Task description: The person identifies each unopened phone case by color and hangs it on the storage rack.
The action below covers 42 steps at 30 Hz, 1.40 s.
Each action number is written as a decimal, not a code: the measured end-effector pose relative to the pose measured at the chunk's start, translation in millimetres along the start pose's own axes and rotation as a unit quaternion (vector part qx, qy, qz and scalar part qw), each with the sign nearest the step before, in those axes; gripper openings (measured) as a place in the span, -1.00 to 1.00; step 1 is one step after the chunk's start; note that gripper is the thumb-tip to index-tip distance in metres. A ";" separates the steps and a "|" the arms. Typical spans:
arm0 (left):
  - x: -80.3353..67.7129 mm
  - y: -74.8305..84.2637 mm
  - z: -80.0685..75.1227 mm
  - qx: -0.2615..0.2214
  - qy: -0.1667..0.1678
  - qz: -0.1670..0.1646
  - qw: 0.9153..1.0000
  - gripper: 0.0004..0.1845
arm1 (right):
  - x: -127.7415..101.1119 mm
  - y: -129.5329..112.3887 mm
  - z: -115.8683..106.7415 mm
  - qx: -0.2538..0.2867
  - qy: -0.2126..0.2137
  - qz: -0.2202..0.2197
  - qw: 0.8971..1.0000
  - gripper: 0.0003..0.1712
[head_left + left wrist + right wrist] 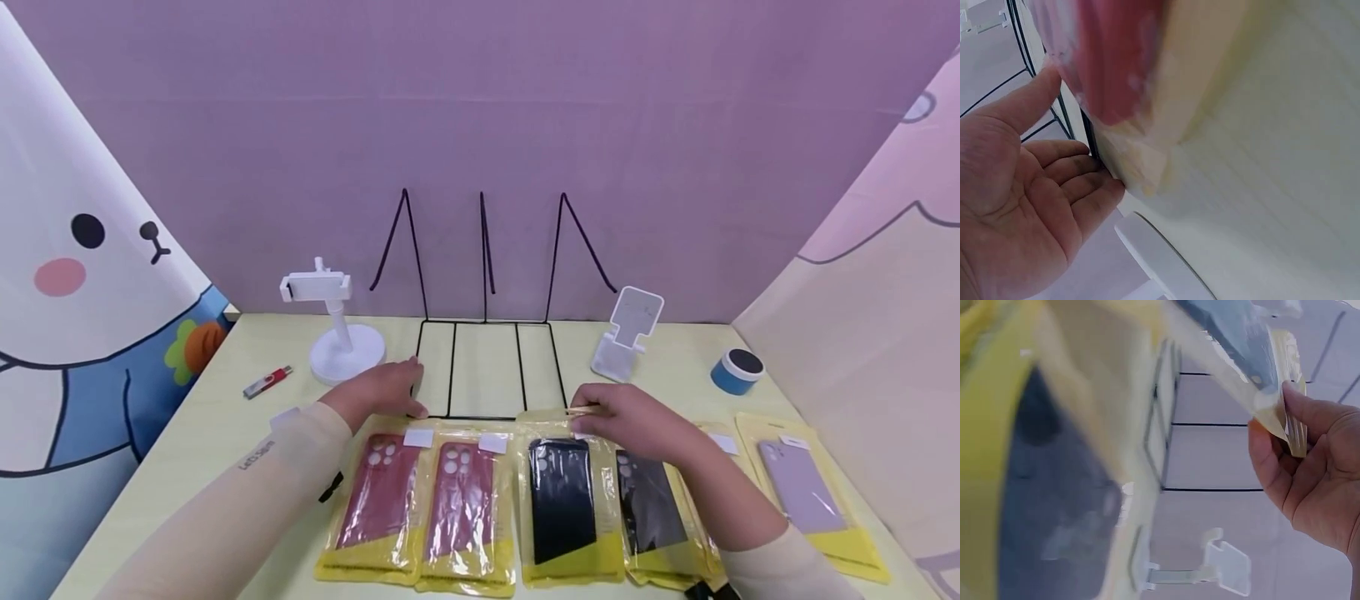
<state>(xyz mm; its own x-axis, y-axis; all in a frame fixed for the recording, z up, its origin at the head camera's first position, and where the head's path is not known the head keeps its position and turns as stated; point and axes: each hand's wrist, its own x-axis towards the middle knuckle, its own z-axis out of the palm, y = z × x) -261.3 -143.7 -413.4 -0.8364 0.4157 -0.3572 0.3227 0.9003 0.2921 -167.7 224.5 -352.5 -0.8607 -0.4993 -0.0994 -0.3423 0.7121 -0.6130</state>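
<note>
My right hand pinches the top edge of a yellow-and-clear bag with a black phone case inside. In the right wrist view, thumb and fingers hold the bag's folded top. My left hand is at the left side of a black wire rack, thumb spread from nearly straight fingers whose tips are right at the rack's wire. Two bagged red phone cases lie in front of that hand. A bagged dark grey phone case lies partly below the right forearm.
A white round-based phone stand stands left of the rack, beside a red USB stick. To the right are a folding white phone stand, a blue round speaker-like object and a bagged lilac phone case. A purple backdrop rises behind.
</note>
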 end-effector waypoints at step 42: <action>0.1 -1.8 2.8 -0.016 0.002 -0.019 1.000 -0.03 | -1.7 -32.8 -100.4 0.091 0.243 -0.047 0.965 -0.73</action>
<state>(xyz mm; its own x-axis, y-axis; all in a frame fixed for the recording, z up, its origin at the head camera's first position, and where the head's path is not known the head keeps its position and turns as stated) -260.7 -144.9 -416.5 -0.8500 0.3799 -0.3650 0.2757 0.9111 0.3063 -192.8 251.6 -253.5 -0.9197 -0.2345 0.3150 -0.3927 0.5545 -0.7337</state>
